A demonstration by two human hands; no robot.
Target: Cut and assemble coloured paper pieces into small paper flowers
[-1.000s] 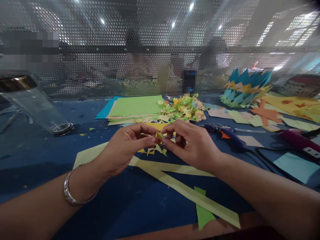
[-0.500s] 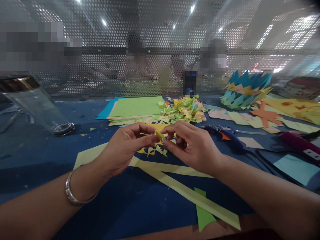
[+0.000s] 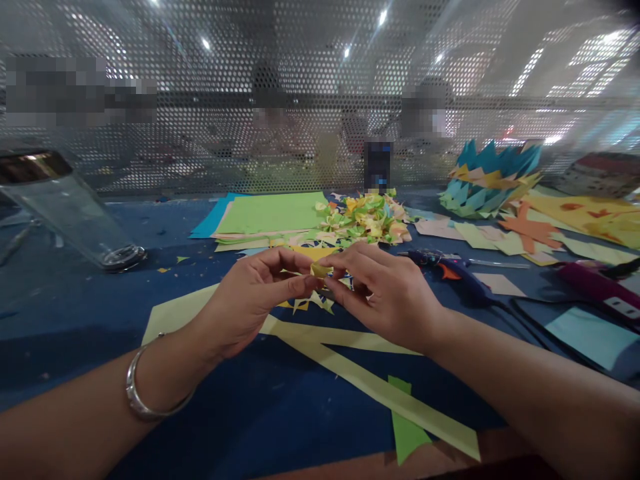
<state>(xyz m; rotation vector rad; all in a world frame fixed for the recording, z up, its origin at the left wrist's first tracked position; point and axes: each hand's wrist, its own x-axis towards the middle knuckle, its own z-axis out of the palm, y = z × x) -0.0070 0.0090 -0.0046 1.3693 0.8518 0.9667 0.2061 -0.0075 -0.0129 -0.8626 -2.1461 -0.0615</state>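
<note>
A small folded piece of yellow paper (image 3: 321,269) is pinched between the fingertips of both hands, in the middle of the view. My left hand (image 3: 267,293) grips its left side with thumb and forefinger. On the right side, my right hand (image 3: 385,290) is closed on the same piece; a thin dark edge shows by its fingers, too small to name. Beneath the hands lie yellow paper scraps with cut-out gaps (image 3: 325,303). Long pale yellow strips (image 3: 380,387) cross the blue table (image 3: 240,420) below them, over a green paper piece (image 3: 407,427).
Behind the hands are a stack of coloured sheets (image 3: 273,210) and a pile of small folded paper pieces (image 3: 370,217). To the right lie a blue glue gun (image 3: 470,280), a purple device (image 3: 597,287) and a blue paper crown (image 3: 495,177). A glass jar (image 3: 75,207) leans at left.
The yellow paper has turned slightly between my fingertips and shows more of its folded face. Both hands stay in nearly the same place.
</note>
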